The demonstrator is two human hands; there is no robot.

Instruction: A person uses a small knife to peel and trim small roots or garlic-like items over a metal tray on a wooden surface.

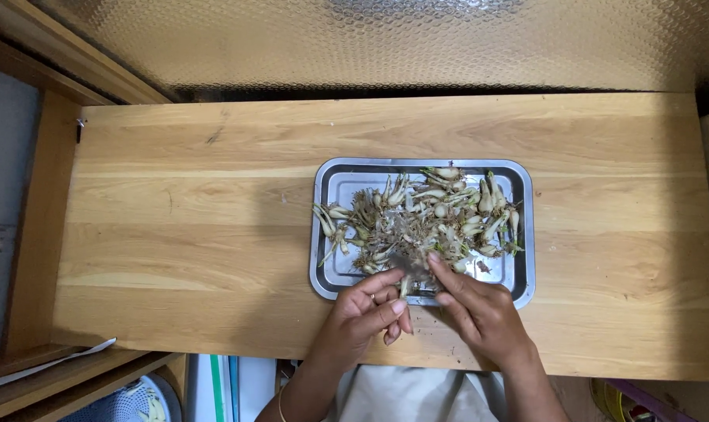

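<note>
Pinching a single small bulb point(404, 286) between thumb and fingertips, the left hand point(367, 312) hovers over the tray's near rim, fingers curled in. The right hand point(479, 312) meets it from the other side, its forefinger stretched toward the same bulb's rooty end; whether it actually grips I cannot tell. The bulb stands roughly upright between them, its long axis pointing away toward the heap. Just beyond the fingertips lies the pile of sprouted bulbs point(425, 215) filling the steel tray point(522, 234), which sits right of centre on the wooden bench point(198, 227), close to its near edge.
</note>
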